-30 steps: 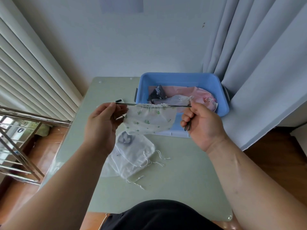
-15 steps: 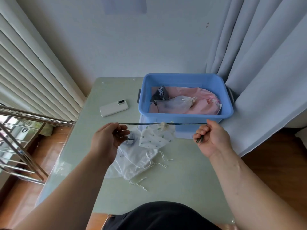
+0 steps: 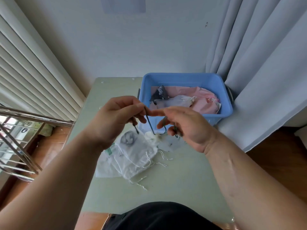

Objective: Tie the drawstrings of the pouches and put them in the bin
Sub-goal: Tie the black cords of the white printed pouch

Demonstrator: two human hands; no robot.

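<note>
A dark drawstring (image 3: 150, 123) is held up between both hands above the pale green counter (image 3: 174, 188), just in front of the blue bin (image 3: 182, 78). The cord is pinched between thumb and forefinger of the left hand (image 3: 116, 118), and one short end is seen hanging below that hand. The fingers of the right hand (image 3: 187, 128) are curled round the other part of the cord, with the index finger stretched out towards the left hand, so that the two hands nearly touch. Between them the cord hangs in a slack loop, at the bottom of which the gathered neck of a small printed pouch (image 3: 153, 138) is found; its body is blurred, and whether it rests on the counter cannot be told. A pile of white mesh pouches (image 3: 132, 156) with loose white strings is spread on the counter below the left hand. Inside the bin a pink pouch (image 3: 204, 100), a white pouch (image 3: 174, 102) and a dark patterned one (image 3: 159, 93) are laid. Pale curtains (image 3: 265, 63) are hung to the right of the bin, and slatted blinds (image 3: 25, 63) and a metal rack (image 3: 16, 146) are seen at the left.
</note>
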